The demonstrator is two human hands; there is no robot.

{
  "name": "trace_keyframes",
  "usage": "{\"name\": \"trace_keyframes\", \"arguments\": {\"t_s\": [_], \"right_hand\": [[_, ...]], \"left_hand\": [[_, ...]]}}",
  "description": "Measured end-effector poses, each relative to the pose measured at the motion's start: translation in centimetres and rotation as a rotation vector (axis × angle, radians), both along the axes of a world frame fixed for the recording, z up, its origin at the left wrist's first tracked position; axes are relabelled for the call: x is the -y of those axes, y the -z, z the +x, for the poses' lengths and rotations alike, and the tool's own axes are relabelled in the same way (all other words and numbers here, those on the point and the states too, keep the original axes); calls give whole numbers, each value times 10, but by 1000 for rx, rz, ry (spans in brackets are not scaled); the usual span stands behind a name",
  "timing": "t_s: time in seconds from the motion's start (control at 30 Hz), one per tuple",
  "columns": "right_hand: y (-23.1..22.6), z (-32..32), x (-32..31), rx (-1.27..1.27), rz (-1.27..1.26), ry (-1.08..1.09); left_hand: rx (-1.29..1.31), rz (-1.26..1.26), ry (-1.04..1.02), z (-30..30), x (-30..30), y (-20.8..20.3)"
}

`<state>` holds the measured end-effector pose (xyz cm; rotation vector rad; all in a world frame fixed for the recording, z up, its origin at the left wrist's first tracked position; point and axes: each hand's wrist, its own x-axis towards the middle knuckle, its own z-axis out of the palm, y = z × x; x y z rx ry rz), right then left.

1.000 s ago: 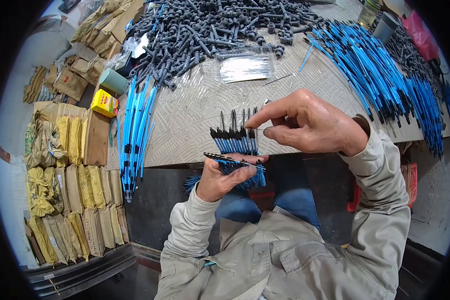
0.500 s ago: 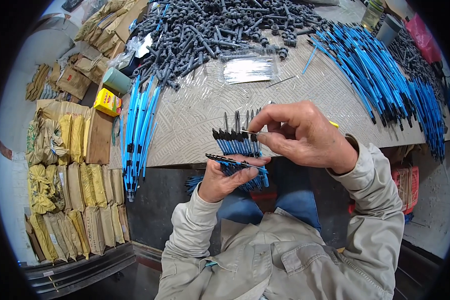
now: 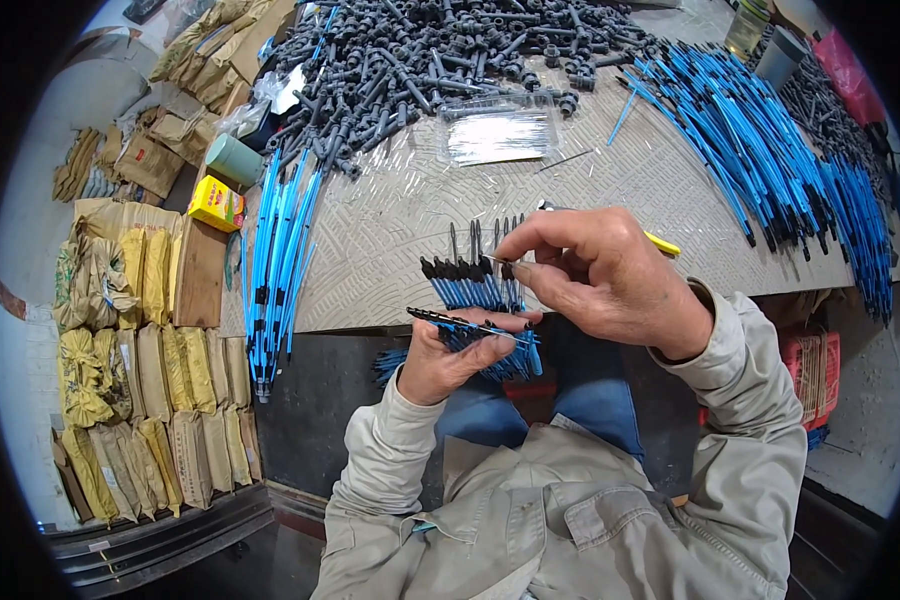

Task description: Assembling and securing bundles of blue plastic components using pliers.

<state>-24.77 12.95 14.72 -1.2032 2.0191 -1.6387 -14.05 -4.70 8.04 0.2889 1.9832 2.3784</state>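
My left hand (image 3: 450,360) is closed around a bunch of thin blue tubes with black fittings (image 3: 458,290), held at the table's near edge. Their black fittings stand in a row, several with slim dark tips pointing away from me. A flat dark strip of tube ends (image 3: 445,318) shows over the left fingers. Just right of the row, my right hand (image 3: 610,275) pinches a thin metal pin (image 3: 497,261) between thumb and forefinger, its end close to the fittings. Whether the pin touches one cannot be made out.
Beyond my hands lies a clear plastic tray of metal pins (image 3: 498,136). Dark grey fittings (image 3: 420,70) are heaped behind it. Blue tubes lie at left (image 3: 275,265) and right (image 3: 740,140). A yellow-handled tool (image 3: 662,243) sits beside my right hand.
The row of fittings in my left hand has shifted slightly left. My right hand has moved a little, still pinching the pin, and more of the yellow-handled tool shows.
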Motion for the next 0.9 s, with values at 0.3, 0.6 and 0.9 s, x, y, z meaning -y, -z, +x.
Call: {"name": "trace_keyframes", "arguments": {"t_s": [0.3, 0.6, 0.9], "right_hand": [[-5, 0, 0, -76, 35, 28], [6, 2, 4, -3, -86, 21], [11, -6, 9, 363, -127, -146]], "left_hand": [[-30, -42, -27, 0, -2, -1], [-49, 14, 19, 0, 2, 9], [9, 80, 35, -2, 6, 10]]}}
